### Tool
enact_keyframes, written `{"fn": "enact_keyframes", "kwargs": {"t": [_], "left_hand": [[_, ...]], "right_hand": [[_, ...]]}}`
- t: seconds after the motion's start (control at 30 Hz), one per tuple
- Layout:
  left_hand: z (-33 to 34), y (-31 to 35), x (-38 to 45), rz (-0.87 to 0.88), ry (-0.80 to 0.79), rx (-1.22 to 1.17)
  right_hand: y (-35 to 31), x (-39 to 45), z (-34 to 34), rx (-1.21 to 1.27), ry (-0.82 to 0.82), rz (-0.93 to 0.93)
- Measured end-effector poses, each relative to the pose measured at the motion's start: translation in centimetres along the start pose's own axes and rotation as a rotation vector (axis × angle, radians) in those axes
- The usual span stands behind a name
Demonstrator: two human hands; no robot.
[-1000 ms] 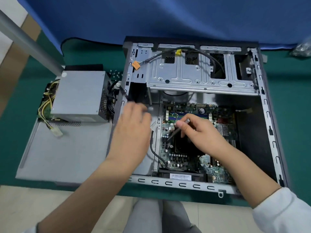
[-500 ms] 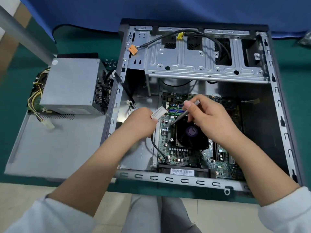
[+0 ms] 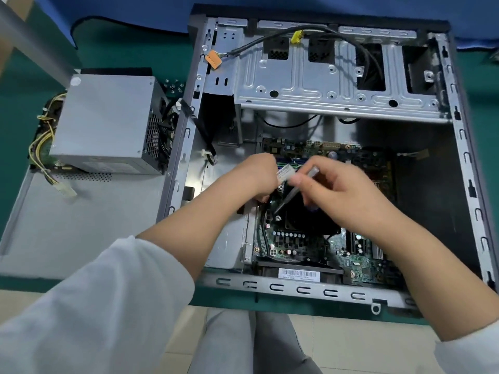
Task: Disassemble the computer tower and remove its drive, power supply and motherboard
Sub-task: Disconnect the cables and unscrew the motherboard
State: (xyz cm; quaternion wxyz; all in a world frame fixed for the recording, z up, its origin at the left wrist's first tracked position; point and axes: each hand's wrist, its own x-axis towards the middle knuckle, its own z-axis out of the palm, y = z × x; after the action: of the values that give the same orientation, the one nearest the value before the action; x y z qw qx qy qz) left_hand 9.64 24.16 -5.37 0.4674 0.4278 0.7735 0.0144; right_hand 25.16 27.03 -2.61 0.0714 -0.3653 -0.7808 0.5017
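Left hand (image 3: pixel 253 176) has lifted a labelled white piece (image 3: pixel 286 171) since a second ago; right hand (image 3: pixel 343 195) pinches screwdriver (image 3: pixel 295 188), tip centre frame. Motherboard (image 3: pixel 297 238) still in case (image 3: pixel 464 147); supply (image 3: pixel 105 122) out, left.

Left arm: reaches in from the lower left, sleeve pushed up past the forearm.
Left hand (image 3: pixel 256 175): fingers curled, pinching a small white labelled piece (image 3: pixel 285 172).
Right arm: enters from the lower right, wrist bent inward.
Right hand (image 3: pixel 343 195): fingers curled around a slim tool (image 3: pixel 295 188), tip angled down-left.
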Motion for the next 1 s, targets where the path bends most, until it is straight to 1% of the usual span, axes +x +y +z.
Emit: {"fn": "enact_keyframes", "kwargs": {"t": [0.07,0.17,0.2,0.3,0.47,0.67,1.0], "left_hand": [[0.1,-0.1,0.4,-0.013,0.025,-0.003],[0.0,-0.3,1.2,-0.032,-0.031,-0.233],[0.0,-0.3,1.3,-0.050,-0.037,-0.273],[-0.1,-0.1,1.3,-0.079,-0.047,-0.303],[-0.7,0.5,0.7,-0.068,-0.044,-0.224],[-0.9,0.4,0.4,-0.047,-0.033,-0.156],[-0.9,0.4,0.5,-0.015,-0.011,-0.100]], "right_hand": [[-0.3,-0.3,0.5,-0.049,-0.126,-0.042],[-0.5,-0.4,1.1,-0.177,-0.328,-0.080],[-0.5,-0.4,1.3,-0.231,-0.387,-0.101],[-0.5,0.1,1.6,-0.333,-0.480,-0.140],[-0.6,0.5,2.5,-0.374,-0.483,-0.158],[-0.9,0.3,3.3,-0.595,-0.465,-0.226],[-0.9,0.3,3.3,-0.571,-0.452,-0.217]]}}
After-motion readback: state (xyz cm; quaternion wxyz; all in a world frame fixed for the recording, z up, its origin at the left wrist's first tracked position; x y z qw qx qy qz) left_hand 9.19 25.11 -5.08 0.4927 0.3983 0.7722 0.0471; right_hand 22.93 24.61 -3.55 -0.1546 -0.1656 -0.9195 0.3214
